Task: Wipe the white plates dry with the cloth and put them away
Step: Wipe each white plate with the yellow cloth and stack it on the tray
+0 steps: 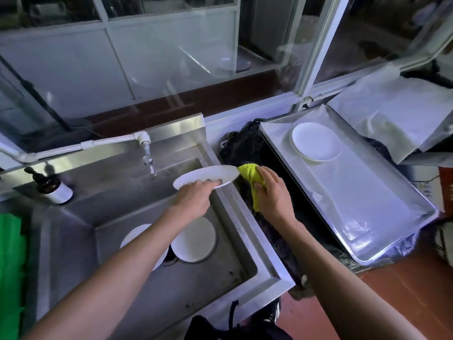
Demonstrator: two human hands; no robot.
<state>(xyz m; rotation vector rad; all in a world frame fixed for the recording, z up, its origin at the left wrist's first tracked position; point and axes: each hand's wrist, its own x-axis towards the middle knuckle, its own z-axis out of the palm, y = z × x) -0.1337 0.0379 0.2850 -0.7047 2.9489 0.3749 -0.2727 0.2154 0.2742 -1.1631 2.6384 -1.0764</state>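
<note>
Held plate [207,177] is tilted, face turned up and away, its long axis running left-right above the sink's [137,288] right rim. Right edge of the plate touches the yellow cloth [248,171].

Two more white plates in the basin: one [195,239] lying flat and fully seen, one [133,235] partly under the left forearm. Stack of white plates [316,141] sits flat at the far end of a lined metal tray [404,190] right of the sink.

Steel sink, white pipe tap [147,155] at the back, brown bottle [52,188] on the left ledge. Glass panels behind, reddish floor [392,290] at right.

Left hand [193,198] grips the plate's near rim, fingers curled round the edge. Right hand [273,193] has fingers wrapped tight round the bunched cloth, thumb on it.
</note>
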